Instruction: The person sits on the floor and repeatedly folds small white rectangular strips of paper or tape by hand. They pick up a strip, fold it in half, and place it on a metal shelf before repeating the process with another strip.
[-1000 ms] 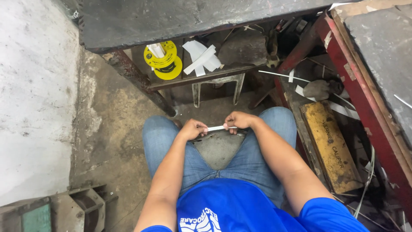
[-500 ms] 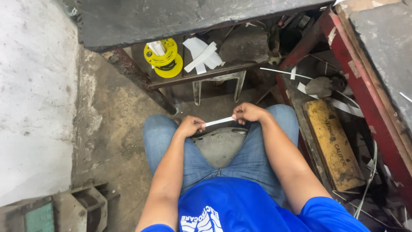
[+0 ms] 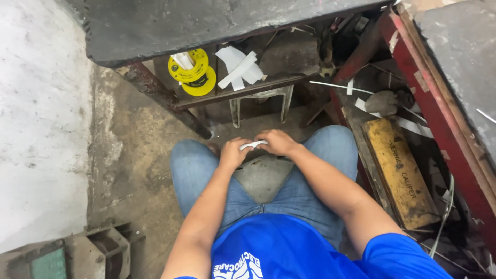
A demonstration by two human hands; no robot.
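Note:
I sit with my knees apart, in blue jeans and a blue shirt. Both hands meet between my knees over the floor. My left hand (image 3: 233, 151) grips one end of a short white strip (image 3: 254, 144), and my right hand (image 3: 277, 142) grips the other end. The strip is bent into a small arch between them. Most of it is hidden inside my fingers.
A dark metal table top (image 3: 217, 23) overhangs ahead, with a shelf holding yellow spools (image 3: 191, 72) and white strips (image 3: 238, 66). A red steel frame (image 3: 439, 119) and a long yellow case (image 3: 400, 173) lie at right. A grey machine part (image 3: 98, 253) sits at lower left.
My hands have come closer together, and the white strip, straight and stretched between them before, is now bowed into an arch.

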